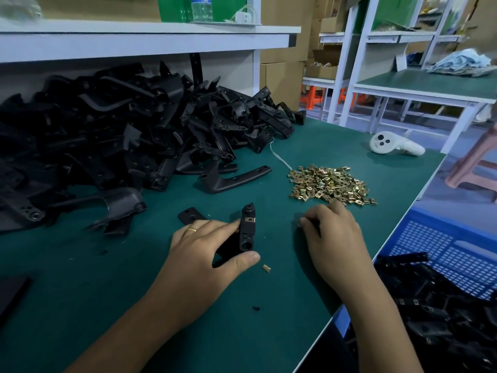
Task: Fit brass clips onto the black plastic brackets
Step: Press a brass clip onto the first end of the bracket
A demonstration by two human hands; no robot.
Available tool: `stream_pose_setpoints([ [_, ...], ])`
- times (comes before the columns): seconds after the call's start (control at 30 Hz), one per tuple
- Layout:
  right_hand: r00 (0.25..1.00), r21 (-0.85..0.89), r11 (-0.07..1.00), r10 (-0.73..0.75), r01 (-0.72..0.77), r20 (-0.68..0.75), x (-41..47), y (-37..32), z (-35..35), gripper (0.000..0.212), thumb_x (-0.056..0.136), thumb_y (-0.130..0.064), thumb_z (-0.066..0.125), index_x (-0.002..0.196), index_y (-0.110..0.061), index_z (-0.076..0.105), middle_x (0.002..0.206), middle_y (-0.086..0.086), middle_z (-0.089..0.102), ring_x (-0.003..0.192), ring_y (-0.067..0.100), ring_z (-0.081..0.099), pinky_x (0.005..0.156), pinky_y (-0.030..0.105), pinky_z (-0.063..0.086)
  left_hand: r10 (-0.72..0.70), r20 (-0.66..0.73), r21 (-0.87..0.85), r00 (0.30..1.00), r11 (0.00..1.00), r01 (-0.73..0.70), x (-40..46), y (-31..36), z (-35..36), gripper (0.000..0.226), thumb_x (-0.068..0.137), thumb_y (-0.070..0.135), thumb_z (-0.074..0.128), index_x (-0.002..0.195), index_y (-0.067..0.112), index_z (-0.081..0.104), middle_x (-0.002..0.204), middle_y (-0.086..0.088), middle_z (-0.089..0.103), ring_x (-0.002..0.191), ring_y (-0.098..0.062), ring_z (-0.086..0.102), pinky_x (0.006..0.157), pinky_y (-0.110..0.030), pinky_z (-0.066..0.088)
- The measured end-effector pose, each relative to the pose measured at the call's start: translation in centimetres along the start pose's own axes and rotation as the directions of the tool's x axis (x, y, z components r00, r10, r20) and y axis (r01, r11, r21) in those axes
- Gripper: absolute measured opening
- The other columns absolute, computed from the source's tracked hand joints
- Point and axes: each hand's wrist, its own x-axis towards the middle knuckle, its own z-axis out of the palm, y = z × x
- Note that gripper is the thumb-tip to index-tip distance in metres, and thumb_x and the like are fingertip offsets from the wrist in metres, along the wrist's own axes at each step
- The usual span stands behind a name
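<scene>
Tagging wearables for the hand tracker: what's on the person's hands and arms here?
Both forearms are bare, with no sleeves in view and no gloves. The left hand wears a plain gold band on one finger. The right hand shows no ring, watch or markings.

One view only, head-mounted, looking forward and steeply down over a green bench (269, 305). It sits close above the work: both forearms rise from the bottom edge, the left hand (207, 246) just left of centre, the right hand (333, 238) just right of it, both large in frame. The wide lens bends the scene, so the bench's right edge runs diagonally from lower centre up to the far right. Further out, the heap of black brackets (121, 135) fills the left middle, the pile of brass clips (330, 184) lies beyond the right hand. At the top, a white shelf (148, 41) and neighbouring benches show. With no second view, nothing overlaps.
</scene>
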Motion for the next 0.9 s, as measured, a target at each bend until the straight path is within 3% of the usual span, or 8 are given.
stream_pose_setpoints([
  [0.07, 0.998, 0.099, 0.994, -0.050, 0.053, -0.034, -0.6, -0.3, 0.2, 0.007, 0.101, -0.029, 0.061, 0.096, -0.025, 0.064, 0.097, -0.007, 0.050, 0.093, 0.017, 0.052, 0.076, 0.030, 0.043, 0.006, -0.006, -0.002, 1.000, 1.000, -0.006, 0.0, -0.2, 0.1, 0.081, 0.074, 0.090, 0.046, 0.142, 0.047, 0.052, 0.117, 0.064, 0.029, 0.119, 0.035, 0.008, 0.103, -0.015, 0.020],
  [0.17, 0.998, 0.500, 0.866, 0.009, 0.020, -0.055, -1.2, -1.4, 0.0, 0.012, 0.097, -0.027, 0.070, 0.085, -0.030, 0.068, 0.089, -0.012, 0.071, 0.085, 0.005, 0.066, 0.072, 0.016, 0.049, 0.075, -0.053, 0.021, 0.996, 0.997, -0.074, -0.1, -0.2, 0.1, 0.084, 0.073, 0.085, 0.047, 0.143, 0.038, 0.055, 0.120, 0.057, 0.037, 0.124, 0.031, 0.015, 0.106, -0.024, 0.023],
  [0.27, 0.996, 0.850, 0.521, 0.007, -0.082, 0.092, -1.6, -3.2, -0.1, 0.011, 0.095, -0.017, 0.073, 0.084, -0.018, 0.074, 0.089, 0.003, 0.079, 0.084, 0.021, 0.076, 0.080, 0.035, 0.063, 0.149, -0.086, 0.117, 0.985, 0.983, -0.138, 0.1, 0.0, 0.0, 0.083, 0.079, 0.077, 0.053, 0.146, 0.027, 0.055, 0.131, 0.033, 0.048, 0.132, 0.014, 0.031, 0.116, -0.031, 0.023],
  [0.37, 0.984, 0.925, 0.350, -0.040, -0.148, 0.173, -1.8, -3.9, 0.1, 0.012, 0.095, -0.004, 0.070, 0.086, -0.001, 0.063, 0.090, 0.015, 0.078, 0.080, 0.030, 0.077, 0.076, 0.040, 0.064, 0.191, -0.114, 0.154, 0.975, 0.973, -0.172, 0.3, 0.0, 0.1, 0.081, 0.080, 0.071, 0.057, 0.146, 0.023, 0.055, 0.135, 0.022, 0.052, 0.137, -0.004, 0.040, 0.118, -0.036, 0.025],
  [0.5, 0.977, 0.935, 0.312, -0.076, -0.167, 0.200, -1.8, -3.8, -0.2, 0.017, 0.092, 0.001, 0.071, 0.087, 0.007, 0.057, 0.082, 0.022, 0.074, 0.067, 0.028, 0.072, 0.065, 0.031, 0.060, 0.205, -0.129, 0.171, 0.970, 0.968, -0.182, 0.4, -0.3, 0.2, 0.081, 0.080, 0.071, 0.057, 0.146, 0.023, 0.055, 0.138, 0.014, 0.058, 0.137, -0.006, 0.042, 0.117, -0.035, 0.025],
  [0.7, 0.968, 0.915, 0.357, -0.086, -0.190, 0.234, -1.9, -3.8, -0.6, 0.012, 0.079, -0.005, 0.081, 0.088, 0.001, 0.074, 0.080, 0.016, 0.076, 0.070, 0.023, 0.074, 0.070, 0.025, 0.060, 0.205, -0.137, 0.160, 0.969, 0.970, -0.182, 0.4, -0.3, 0.1, 0.081, 0.080, 0.071, 0.057, 0.146, 0.025, 0.054, 0.137, 0.015, 0.058, 0.136, -0.007, 0.042, 0.116, -0.029, 0.022],
  [0.9, 0.945, 0.921, 0.307, -0.139, -0.242, 0.294, -1.9, -3.9, -0.6, 0.014, 0.084, 0.005, 0.075, 0.096, 0.003, 0.068, 0.081, 0.025, 0.073, 0.067, 0.024, 0.071, 0.067, 0.028, 0.060, 0.212, -0.166, 0.155, 0.963, 0.970, -0.187, 0.4, -0.3, 0.0, 0.082, 0.078, 0.068, 0.065, 0.146, 0.023, 0.056, 0.140, 0.014, 0.058, 0.138, -0.007, 0.042, 0.117, -0.030, 0.023],
])
